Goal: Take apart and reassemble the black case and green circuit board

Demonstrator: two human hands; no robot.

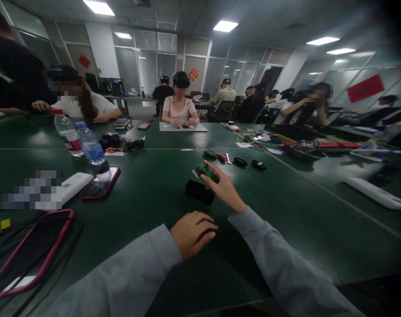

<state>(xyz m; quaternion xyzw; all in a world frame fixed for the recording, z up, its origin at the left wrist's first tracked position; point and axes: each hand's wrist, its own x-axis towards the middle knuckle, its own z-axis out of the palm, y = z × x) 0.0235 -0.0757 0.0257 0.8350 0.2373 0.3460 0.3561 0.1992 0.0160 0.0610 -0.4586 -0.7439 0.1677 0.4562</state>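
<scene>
Between the fingers and thumb of my right hand (224, 185) is a green circuit board (211, 171), held tilted over the green table. A pale flat edge shows at the board's left side. Just below it lies a black box-like case (199, 192), partly covered by my right hand. My left hand (193, 233) rests nearer to me, fingers apart and slightly bent, holding nothing. Beyond the board are a screwdriver with an orange and black handle (221, 157), a small wrench (227, 159) and several small black parts, among them a black oval piece (240, 161).
Two water bottles, one red-capped (68, 134) and one blue-capped (90, 145), stand at left. Nearby lie a red-edged phone (100, 182), a white power bank (74, 188), and a pink-cased phone (35, 251) under black cables. Another white bar (377, 193) is at right. People sit across the table.
</scene>
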